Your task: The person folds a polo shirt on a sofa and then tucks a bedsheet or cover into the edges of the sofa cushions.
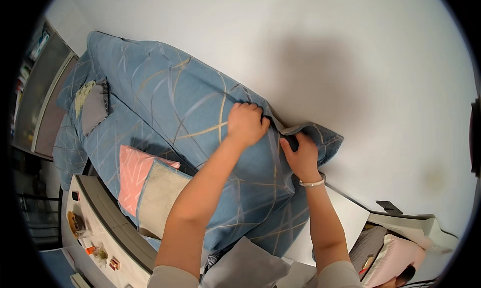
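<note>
- Forearms rise from the lower edge toward the blue sofa cover (200, 112); a grey cushion (245, 268) lies nearest, just below that cover's right end.
- Left hand (246, 123) is closed in a fist on the cover's fabric at the top of the backrest, near the right corner.
- Right hand (302, 155) is curled and pinching the cover's hem just right of the left hand, where a dark edge shows under the fabric; a bracelet (312, 182) sits on its wrist.
- Judged from how it lies, most of the cover is already spread: backrest and seat left of the hands look covered, with some wrinkles. The right corner (320, 137) is loose and bunched, so fitting there seems unfinished.
- Long axis of the cover runs from upper left down to the right, along the white wall (350, 62); its free end points right.
- On the covered seat, left of the hands, lie a pink cushion (133, 175) and a beige cushion (159, 198).
</note>
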The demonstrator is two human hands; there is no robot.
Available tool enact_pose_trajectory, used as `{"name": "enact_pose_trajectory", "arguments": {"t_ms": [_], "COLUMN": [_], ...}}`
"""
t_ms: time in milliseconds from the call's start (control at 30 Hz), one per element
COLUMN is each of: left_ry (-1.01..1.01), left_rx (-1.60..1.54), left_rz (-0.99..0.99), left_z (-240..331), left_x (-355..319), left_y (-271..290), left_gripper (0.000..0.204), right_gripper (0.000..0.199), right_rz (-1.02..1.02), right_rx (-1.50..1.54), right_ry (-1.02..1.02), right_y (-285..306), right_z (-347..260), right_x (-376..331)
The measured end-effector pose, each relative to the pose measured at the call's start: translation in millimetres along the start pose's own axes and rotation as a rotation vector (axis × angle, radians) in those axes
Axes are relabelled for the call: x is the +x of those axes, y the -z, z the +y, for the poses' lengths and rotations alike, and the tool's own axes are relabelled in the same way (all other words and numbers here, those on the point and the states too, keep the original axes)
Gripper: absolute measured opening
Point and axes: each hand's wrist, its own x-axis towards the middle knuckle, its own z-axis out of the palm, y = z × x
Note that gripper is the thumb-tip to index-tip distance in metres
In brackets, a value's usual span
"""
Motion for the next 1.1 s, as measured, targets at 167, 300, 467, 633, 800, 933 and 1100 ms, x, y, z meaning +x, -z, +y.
{"name": "enact_pose_trajectory", "arguments": {"t_ms": [167,300,467,633,800,933,1100], "left_ry": [0.016,-0.018,-0.078,0.227,-0.017,0.216,0.682], "left_rx": [-0.007,0.050,0.162,0.121,-0.111,-0.264,-0.381], "left_rz": [-0.073,-0.193,-0.291,-0.689,0.149,0.031,-0.206], "left_z": [0,4,-12,-13,-16,-1,35], "left_x": [-38,-40,-18,22,-48,-206,-463], "left_y": [32,44,45,43,38,85,140], "left_gripper": [0.021,0.025,0.034,0.040,0.030,0.036,0.024], "right_gripper": [0.042,0.050,0.046,0.038,0.040,0.044,0.051], "right_rz": [-0.459,-0.612,-0.677,-0.308,0.335,0.206,0.030], "right_rx": [0.205,0.585,0.737,1.338,1.381,1.407,0.999], "right_ry": [-0.245,-0.389,-0.533,-0.755,-1.098,-1.043,-0.977], "right_y": [4,-9,-8,-38,-66,-76,-44], "right_z": [-20,2,11,79,68,102,102], "right_x": [9,-1,-14,-47,-51,-58,-121]}}
